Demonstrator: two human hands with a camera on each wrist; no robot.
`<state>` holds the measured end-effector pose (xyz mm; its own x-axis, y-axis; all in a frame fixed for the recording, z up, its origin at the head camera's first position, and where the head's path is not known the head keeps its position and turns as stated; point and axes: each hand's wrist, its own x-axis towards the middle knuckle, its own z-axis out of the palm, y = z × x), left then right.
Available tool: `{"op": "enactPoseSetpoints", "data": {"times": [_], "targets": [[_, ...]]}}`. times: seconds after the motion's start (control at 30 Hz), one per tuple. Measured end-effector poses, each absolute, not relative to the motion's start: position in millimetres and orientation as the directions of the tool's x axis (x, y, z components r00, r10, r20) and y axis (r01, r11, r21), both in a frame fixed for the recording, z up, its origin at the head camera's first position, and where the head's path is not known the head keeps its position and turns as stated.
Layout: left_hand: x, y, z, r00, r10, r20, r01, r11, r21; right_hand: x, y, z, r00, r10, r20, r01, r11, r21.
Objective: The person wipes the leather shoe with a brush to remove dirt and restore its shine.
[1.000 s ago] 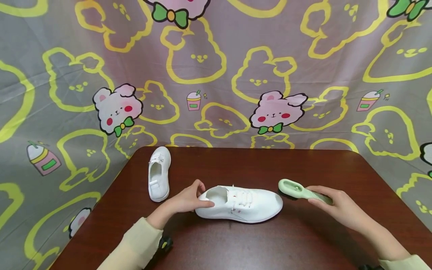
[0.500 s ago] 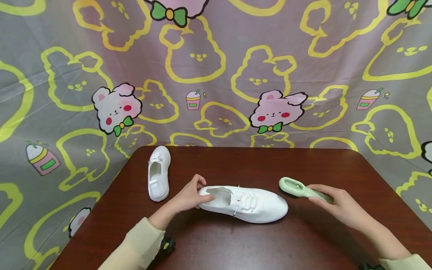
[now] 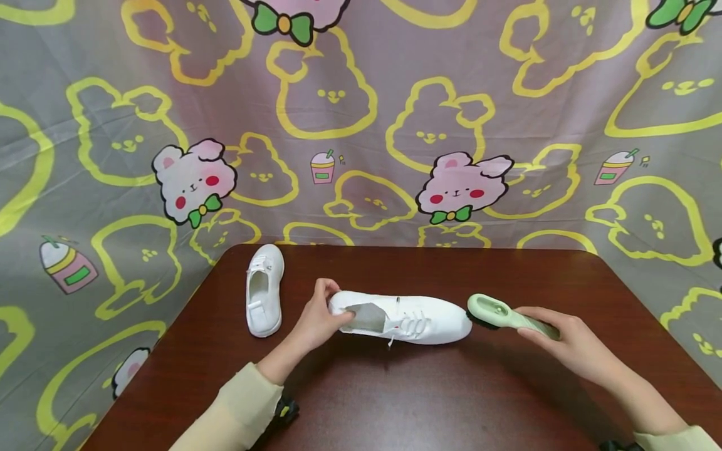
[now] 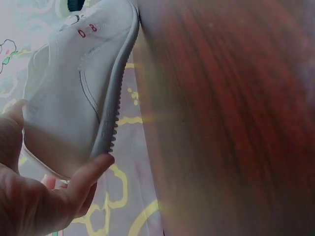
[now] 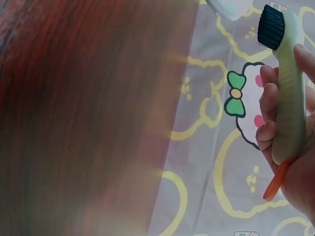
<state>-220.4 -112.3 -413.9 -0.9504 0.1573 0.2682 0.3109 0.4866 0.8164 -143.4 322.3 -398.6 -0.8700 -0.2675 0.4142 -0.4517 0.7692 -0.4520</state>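
Note:
My left hand grips a white lace-up shoe by its heel, the thumb at the opening. In the left wrist view the fingers come round the heel of the shoe, and its ridged sole edge faces the table. My right hand holds a pale green shoe brush by its handle. Dark bristles show under the brush head in the right wrist view, with an orange tab at the handle's end. In the head view the brush head is right beside the shoe's toe; contact is unclear.
A second white shoe stands at the table's back left, toe toward the back. The dark brown table reaches back to a patterned cloth with yellow outlines and bears.
The held shoe first turned, its opening coming more into view, then moved up and slightly left, away from me. The brush has barely shifted.

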Motion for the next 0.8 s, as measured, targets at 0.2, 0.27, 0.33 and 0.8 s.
{"op": "enactPoseSetpoints", "data": {"times": [0.2,0.27,0.33,0.8], "targets": [[-216.5,-109.6,-408.6,-0.946,0.203,0.253,0.321,0.467,0.824,-143.2,323.2,-398.3,-0.861,-0.268,0.433,-0.462,0.768,-0.444],[-216.1,-109.9,-406.2,-0.951,0.211,0.224,0.3,0.469,0.831,-143.3,323.2,-398.2,-0.86,-0.27,0.433,-0.464,0.767,-0.444],[-216.1,-111.6,-404.5,-0.958,0.221,0.182,0.27,0.486,0.831,-143.0,323.1,-398.4,-0.859,-0.271,0.434,-0.465,0.766,-0.444],[-212.2,-129.4,-414.2,-0.94,0.336,0.064,0.206,0.408,0.889,-139.0,289.1,-405.8,-0.757,-0.395,0.521,-0.634,0.638,-0.437]]}}
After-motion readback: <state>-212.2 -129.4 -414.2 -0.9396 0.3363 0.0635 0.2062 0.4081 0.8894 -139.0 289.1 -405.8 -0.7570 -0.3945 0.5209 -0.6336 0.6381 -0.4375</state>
